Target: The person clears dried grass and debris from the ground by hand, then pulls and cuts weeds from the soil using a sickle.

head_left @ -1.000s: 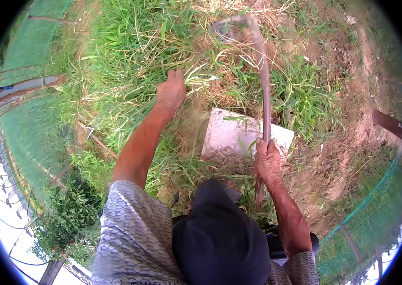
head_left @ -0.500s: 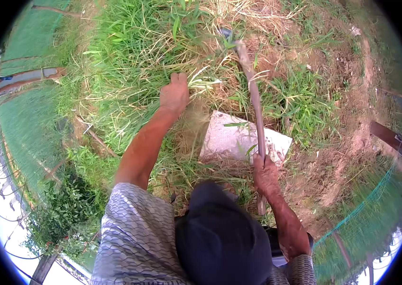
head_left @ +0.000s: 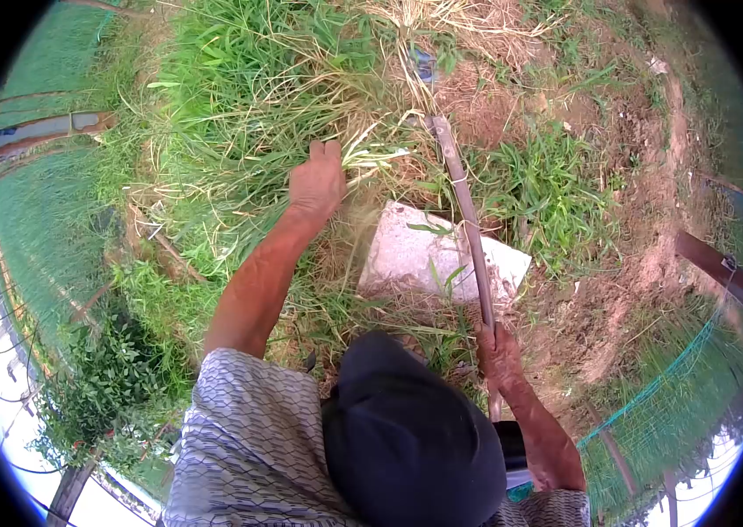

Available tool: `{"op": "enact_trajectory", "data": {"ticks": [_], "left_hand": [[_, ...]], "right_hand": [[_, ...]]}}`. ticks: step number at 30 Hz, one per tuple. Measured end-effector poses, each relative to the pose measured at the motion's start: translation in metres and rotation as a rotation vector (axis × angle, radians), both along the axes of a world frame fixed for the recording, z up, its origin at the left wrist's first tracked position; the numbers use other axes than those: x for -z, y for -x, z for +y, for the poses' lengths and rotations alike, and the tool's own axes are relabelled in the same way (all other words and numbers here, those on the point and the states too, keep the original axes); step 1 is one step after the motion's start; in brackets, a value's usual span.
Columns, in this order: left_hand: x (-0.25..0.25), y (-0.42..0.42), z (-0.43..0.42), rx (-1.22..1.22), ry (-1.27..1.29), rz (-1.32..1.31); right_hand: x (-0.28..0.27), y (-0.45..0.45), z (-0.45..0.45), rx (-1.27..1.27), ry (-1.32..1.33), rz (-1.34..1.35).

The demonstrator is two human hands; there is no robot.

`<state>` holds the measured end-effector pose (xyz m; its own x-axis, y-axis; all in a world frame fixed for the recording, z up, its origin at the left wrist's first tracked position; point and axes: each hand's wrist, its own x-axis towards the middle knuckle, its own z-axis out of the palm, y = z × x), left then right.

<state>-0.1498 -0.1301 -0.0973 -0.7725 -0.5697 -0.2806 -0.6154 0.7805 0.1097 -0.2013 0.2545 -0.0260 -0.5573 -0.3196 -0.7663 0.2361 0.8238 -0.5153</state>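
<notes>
While the left hand (head_left: 317, 185) clutches grass (head_left: 270, 180), the right (head_left: 497, 353) holds a handle (head_left: 466, 209).

left hand (head_left: 317, 183): cut grass (head_left: 373, 158) | right hand (head_left: 498, 351): wooden handle (head_left: 468, 215), over white slab (head_left: 420, 250)

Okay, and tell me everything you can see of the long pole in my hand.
The pole is long, slim and brown, wooden by its look, and slightly bent. Your right hand grips it near its lower end, with a short stub showing past the fist. It slants forward and left across the pale slab. Its far end meets grass stalks, where any head is hard to make out.
</notes>
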Motion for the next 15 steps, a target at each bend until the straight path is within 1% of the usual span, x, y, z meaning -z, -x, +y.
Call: {"op": "enact_trajectory", "data": {"ticks": [1, 3, 4, 5, 6, 7, 8, 9, 10, 12, 13, 15], "left_hand": [[0.000, -0.005, 0.006, -0.015, 0.001, 0.001], [-0.006, -0.026, 0.015, -0.048, -0.023, 0.018], [-0.011, -0.036, 0.018, -0.067, -0.069, 0.013], [-0.009, -0.039, 0.018, -0.076, -0.066, 0.009], [-0.006, -0.042, 0.018, -0.104, -0.115, -0.078], [-0.005, -0.045, 0.019, -0.126, -0.164, -0.166], [-0.007, -0.046, 0.020, -0.090, -0.123, -0.060], [-0.012, -0.044, 0.020, -0.090, -0.122, -0.058], [-0.018, -0.040, 0.019, -0.102, -0.137, -0.096], [-0.022, -0.041, 0.016, -0.087, -0.164, -0.163], [-0.026, -0.045, 0.017, -0.092, -0.165, -0.155], [-0.040, -0.062, 0.027, -0.075, -0.229, -0.127]], "right_hand": [[-0.011, 0.000, 0.004, -0.110, -0.004, 0.027], [-0.038, 0.010, -0.007, 0.138, -0.050, -0.291], [-0.042, 0.016, -0.017, 0.133, -0.045, -0.299], [-0.044, 0.023, -0.028, 0.261, -0.026, -0.277], [-0.045, 0.030, -0.036, 0.394, -0.011, -0.257], [-0.043, 0.039, -0.047, 0.395, -0.016, -0.263], [-0.040, 0.051, -0.060, 0.459, 0.044, -0.214], [-0.038, 0.057, -0.066, 0.524, 0.107, -0.159], [-0.040, 0.055, -0.063, 0.525, 0.110, -0.154], [-0.045, 0.043, -0.045, 0.193, -0.124, -0.102], [-0.021, 0.026, 0.016, 0.038, -0.112, -0.033], [-0.011, 0.022, 0.075, -0.116, -0.102, 0.032]]}}
